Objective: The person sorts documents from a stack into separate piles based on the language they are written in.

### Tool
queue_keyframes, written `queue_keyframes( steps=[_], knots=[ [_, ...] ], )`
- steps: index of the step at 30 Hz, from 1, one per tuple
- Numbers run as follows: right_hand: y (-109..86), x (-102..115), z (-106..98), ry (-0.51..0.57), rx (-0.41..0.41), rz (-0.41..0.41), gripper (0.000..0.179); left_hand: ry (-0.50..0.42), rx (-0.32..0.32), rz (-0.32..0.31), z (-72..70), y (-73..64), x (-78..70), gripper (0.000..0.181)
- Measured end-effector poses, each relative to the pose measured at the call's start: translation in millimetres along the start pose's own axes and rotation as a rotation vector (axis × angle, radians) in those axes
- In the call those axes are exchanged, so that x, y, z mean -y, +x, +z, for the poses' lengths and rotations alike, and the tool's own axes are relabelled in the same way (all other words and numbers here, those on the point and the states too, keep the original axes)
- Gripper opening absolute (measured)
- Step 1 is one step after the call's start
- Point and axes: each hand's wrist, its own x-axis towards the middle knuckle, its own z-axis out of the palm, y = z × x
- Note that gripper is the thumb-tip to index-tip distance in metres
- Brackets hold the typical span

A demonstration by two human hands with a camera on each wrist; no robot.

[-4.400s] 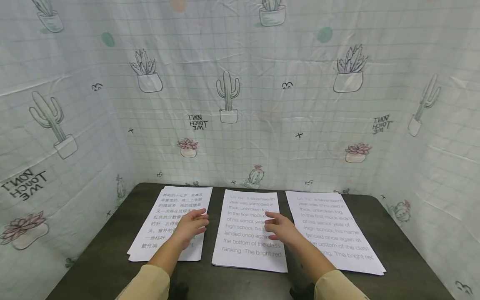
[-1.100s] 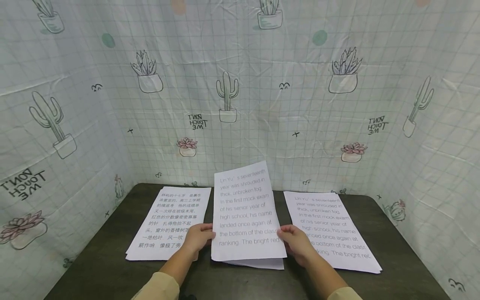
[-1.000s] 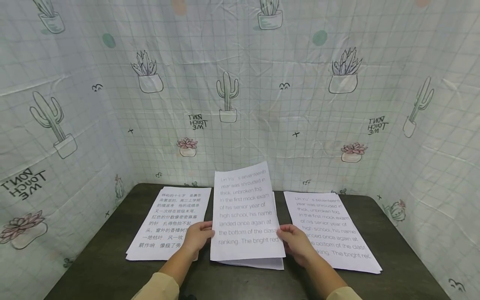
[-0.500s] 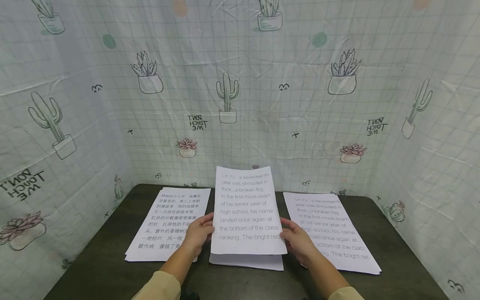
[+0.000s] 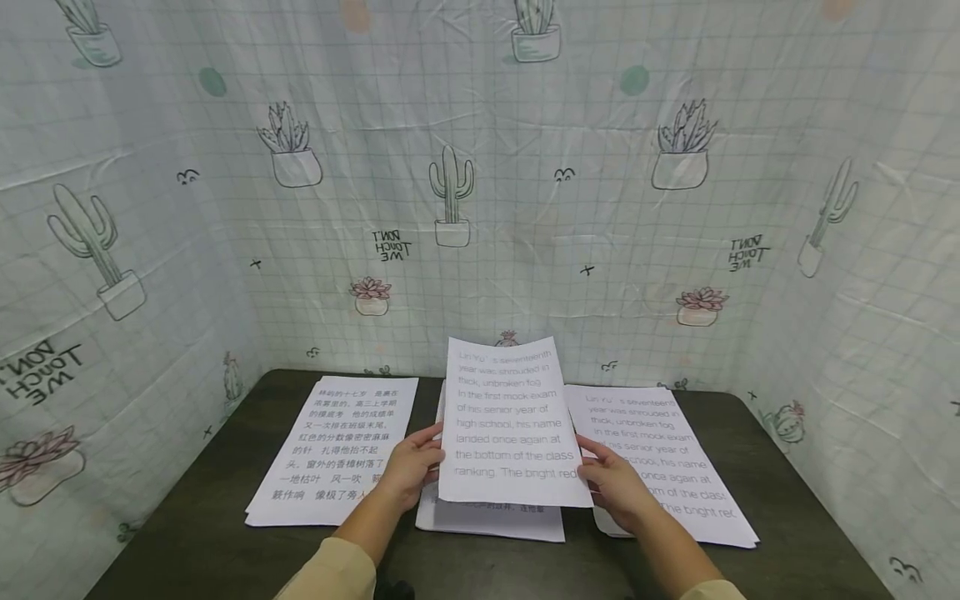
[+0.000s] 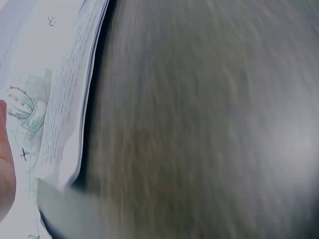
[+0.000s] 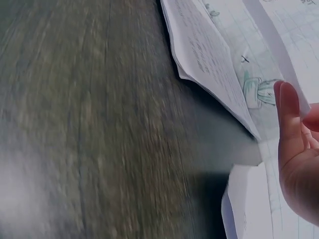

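A: Head view?
B: Left hand (image 5: 408,468) and right hand (image 5: 615,487) pinched opposite edges of the English-text sheet (image 5: 510,421). Sheet was tilted up over the middle paper stack (image 5: 491,523), between the Chinese-text stack (image 5: 337,446) and the right English-text stack (image 5: 712,500).
A: Left wrist?
B: Hand sliver showed; couldn't tell grip there.
A: Right wrist?
B: Hand was clamped on sheet's edge, above the table (image 7: 99,124).

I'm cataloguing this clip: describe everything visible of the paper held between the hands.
The paper is white, thin-looking, printed with large grey English lines ending "The bright red". Its top edge dips between raised corners. Tilted, it is held above the middle pile, hiding most of it. The left hand grips its left edge, the right hand its right edge; one sheet or several is unclear.
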Motion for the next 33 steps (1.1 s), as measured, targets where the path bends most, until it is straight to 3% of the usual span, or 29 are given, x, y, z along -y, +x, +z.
queue_keyframes(
  steps=[19,33],
  knots=[
    [-13.3,-0.8,-58.1,0.033,0.121,0.001,0.062,-0.07,0.067,-0.049,45.7,5.5,4.2,0.057],
    [-24.8,-9.6,-104.5,0.041,0.126,0.02,0.065,-0.074,0.112,-0.075,90.1,6.9,6.2,0.057]
  ],
)
